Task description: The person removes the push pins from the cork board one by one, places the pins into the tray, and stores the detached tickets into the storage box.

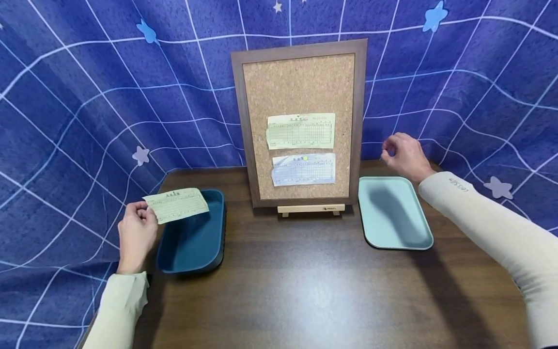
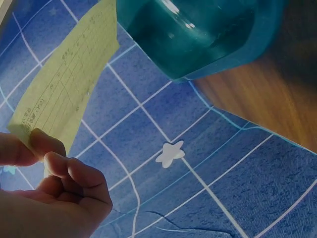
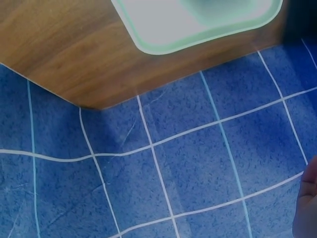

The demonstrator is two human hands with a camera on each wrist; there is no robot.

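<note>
In the head view, my left hand (image 1: 137, 232) pinches a pale yellow-green printed slip of paper (image 1: 178, 205) by its left end. The slip hangs over the dark blue tray (image 1: 218, 257) at the left. The left wrist view shows this slip (image 2: 74, 69) between thumb and fingers (image 2: 86, 183). Raised above the far end of the light teal tray (image 1: 407, 242) is my right hand (image 1: 407, 154). Its fingers are bent, and I cannot tell if something small is between the tips. In the right wrist view only an edge of the hand (image 3: 307, 208) shows.
A framed corkboard (image 1: 301, 87) stands on a small wooden easel (image 1: 311, 209) at the back. A greenish slip (image 1: 301, 132) is pinned above a bluish slip (image 1: 302, 170). Blue curtains (image 1: 192, 106) surround the brown table (image 1: 283, 271).
</note>
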